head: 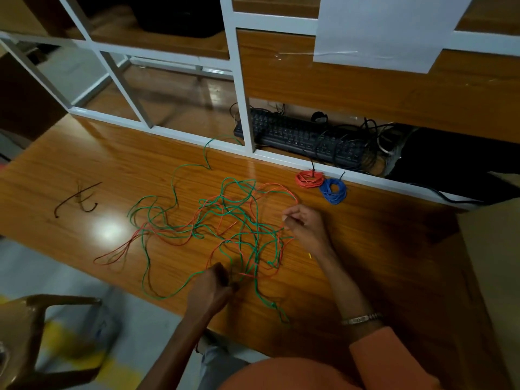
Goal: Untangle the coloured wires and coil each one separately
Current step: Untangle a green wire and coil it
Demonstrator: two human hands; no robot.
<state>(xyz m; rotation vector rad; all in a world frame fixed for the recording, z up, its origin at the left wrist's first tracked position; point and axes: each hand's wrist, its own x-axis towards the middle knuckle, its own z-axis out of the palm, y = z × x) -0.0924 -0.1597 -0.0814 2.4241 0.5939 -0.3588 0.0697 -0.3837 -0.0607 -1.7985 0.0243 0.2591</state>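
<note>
A green wire [225, 209] and a red wire [174, 235] lie in one loose tangle across the middle of the desk [380, 249], their loops crossing many times. A green strand runs off toward 12 o'clock, up to the white frame [242, 88] at the desk's back edge. A long red loop trails out toward 8 o'clock, and a green loop sags over the near edge at 6 o'clock.

The left hand [213, 288] sits at the tangle's 6 o'clock side, fingers curled around strands there; motion blur hides which colour it grips. The right hand [305, 223] is at the tangle's 3 o'clock side, fingers bent, pinching the red wire where it arcs in from 12 o'clock. A bracelet [363, 318] shows on the right wrist, above an orange sleeve [394, 358].

At 1 o'clock from the tangle, against the frame, lie a tied red coil [309, 179] and a blue coil [334, 191], touching each other. Well apart at 9 o'clock lie a few dark ties [78, 199]. Behind the frame sits a black keyboard [295, 136] among black cables. A small yellow scrap [309, 255] lies near the right forearm.
</note>
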